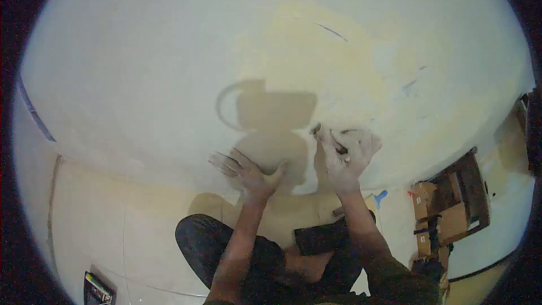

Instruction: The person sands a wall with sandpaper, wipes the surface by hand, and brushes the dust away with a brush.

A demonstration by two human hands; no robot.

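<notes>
In front of me is a pale wall (141,68) with a yellowish patch (293,39) and a few dark scuffs. My left hand (251,175) is raised low against the wall, palm side toward it, with fingers spread and nothing held. White dust covers both hands. To its right, my right hand (350,155) is closed at the wall, pinching a small dark, curled piece (316,129) that looks like folded sandpaper. Most of that piece is hidden by the fingers. Between the hands falls the shadow (276,110) of my head and headgear.
A scraper with a blue handle (380,196) lies on the tiled floor (152,237) by my right knee. Cardboard boxes (451,220) stand at the right. A dark item (99,288) is at the lower left. My bent legs (209,240) are close to the wall.
</notes>
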